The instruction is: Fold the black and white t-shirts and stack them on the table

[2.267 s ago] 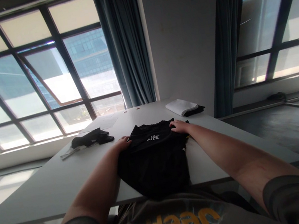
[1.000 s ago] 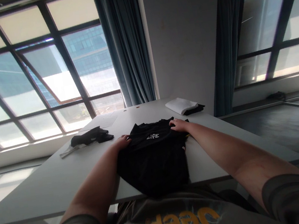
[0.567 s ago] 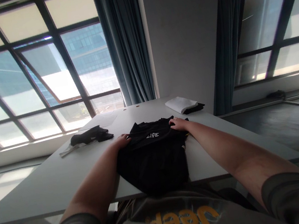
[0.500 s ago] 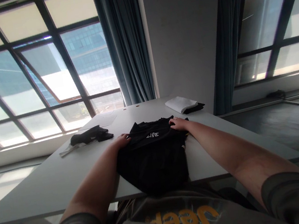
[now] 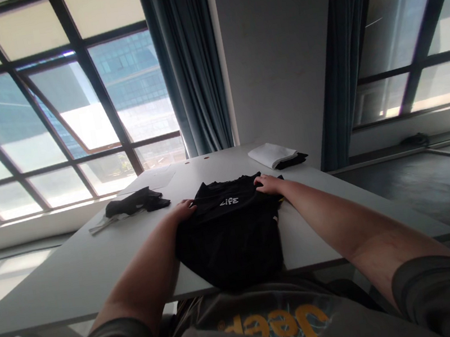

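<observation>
Although the whole scene sits slightly higher in view than it did 2.3 seconds ago, which points to a small downward tilt of the head, the black short-sleeved fabric T-shirt with small white lettering [image 5: 231, 241] has kept its place and shape. It lies spread on the smooth white rectangular table [image 5: 56, 286], collar at the far end and lower part reaching the near edge; whether any cloth hangs over is unclear. Both hands have stayed on it: the left hand [image 5: 184, 209] lies at its left side, fingers curled onto the cloth, and the right hand [image 5: 269, 183] lies beside the collar, thumb and fingers bent close together. I cannot tell whether either of the 2 pinches the fabric or only presses it down. So the change belongs to the viewpoint, and the work looks paused at a steady hold. The crumpled black-and-pale cloth bundle [image 5: 136, 201] and the flat folded white cloth [image 5: 273, 155] have not moved on the tabletop either.
</observation>
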`<state>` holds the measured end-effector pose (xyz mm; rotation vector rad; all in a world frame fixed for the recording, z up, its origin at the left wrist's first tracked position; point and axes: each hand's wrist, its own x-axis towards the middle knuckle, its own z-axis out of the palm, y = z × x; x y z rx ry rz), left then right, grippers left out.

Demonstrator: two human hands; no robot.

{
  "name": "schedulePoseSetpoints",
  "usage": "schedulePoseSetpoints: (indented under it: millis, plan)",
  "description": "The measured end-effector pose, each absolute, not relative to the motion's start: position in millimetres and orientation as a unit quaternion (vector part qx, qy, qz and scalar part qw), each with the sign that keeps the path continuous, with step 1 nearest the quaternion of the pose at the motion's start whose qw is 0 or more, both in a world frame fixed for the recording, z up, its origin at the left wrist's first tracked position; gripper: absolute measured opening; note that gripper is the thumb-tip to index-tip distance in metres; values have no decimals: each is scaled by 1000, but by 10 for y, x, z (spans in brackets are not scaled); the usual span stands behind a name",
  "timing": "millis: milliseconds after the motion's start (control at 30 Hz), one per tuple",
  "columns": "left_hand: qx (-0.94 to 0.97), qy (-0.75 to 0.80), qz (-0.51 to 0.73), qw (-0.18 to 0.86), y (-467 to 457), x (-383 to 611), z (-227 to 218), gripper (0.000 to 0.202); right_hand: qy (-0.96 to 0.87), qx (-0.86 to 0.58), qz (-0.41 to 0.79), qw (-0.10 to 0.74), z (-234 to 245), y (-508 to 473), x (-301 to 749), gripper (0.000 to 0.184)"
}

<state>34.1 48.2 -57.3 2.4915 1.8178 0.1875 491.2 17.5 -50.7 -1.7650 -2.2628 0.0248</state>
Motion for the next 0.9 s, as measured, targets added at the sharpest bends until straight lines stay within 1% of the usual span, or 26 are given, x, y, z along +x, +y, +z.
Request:
schedulePoseSetpoints:
  millis: [900]
  plan:
    - [805,589,57,28,410,357,-513,57,-780,-614,13,122,-459,126,4891,40]
